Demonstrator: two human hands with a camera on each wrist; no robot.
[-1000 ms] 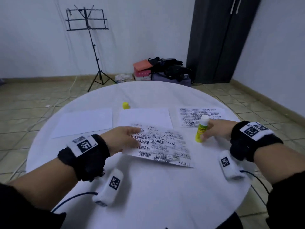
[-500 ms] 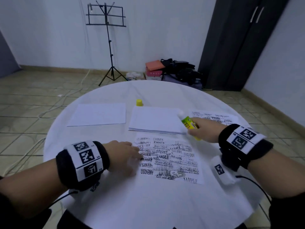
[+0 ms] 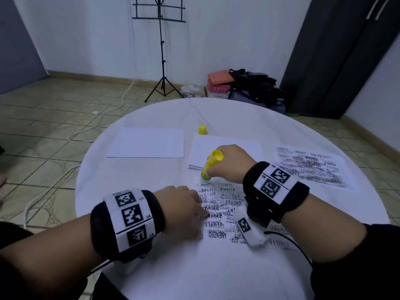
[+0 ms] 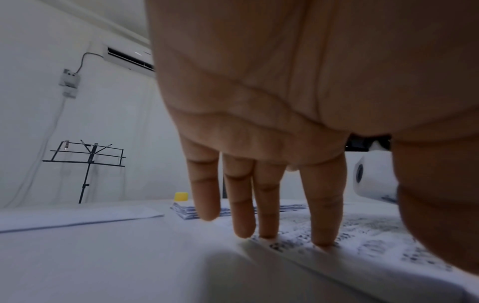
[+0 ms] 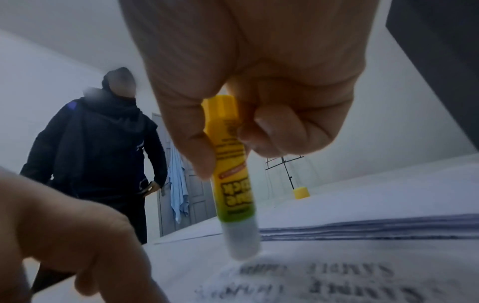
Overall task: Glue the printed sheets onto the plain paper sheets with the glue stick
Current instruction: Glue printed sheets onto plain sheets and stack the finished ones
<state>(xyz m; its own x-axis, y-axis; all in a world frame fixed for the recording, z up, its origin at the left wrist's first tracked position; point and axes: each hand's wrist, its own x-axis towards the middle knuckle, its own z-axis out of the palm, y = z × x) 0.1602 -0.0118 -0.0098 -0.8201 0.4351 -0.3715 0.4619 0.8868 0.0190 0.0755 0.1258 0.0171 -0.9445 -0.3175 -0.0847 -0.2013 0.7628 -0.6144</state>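
Two hands work over the printed sheet (image 3: 218, 215) at the near middle of the table (image 3: 164, 278). The left hand (image 3: 184, 211) lies flat, straight fingers (image 4: 324, 215) pressing the sheet's left edge. The right hand (image 3: 229, 163) grips the glue stick (image 5: 230, 174), tilted, its white tip touching the sheet's far left corner. The cap (image 3: 202, 129) stands beyond the paper stack (image 3: 249, 148); a plain sheet (image 3: 145, 142) lies left of it.

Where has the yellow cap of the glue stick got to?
In the head view the yellow cap stands on the table's far side, just behind the paper stack and right of the plain sheet.
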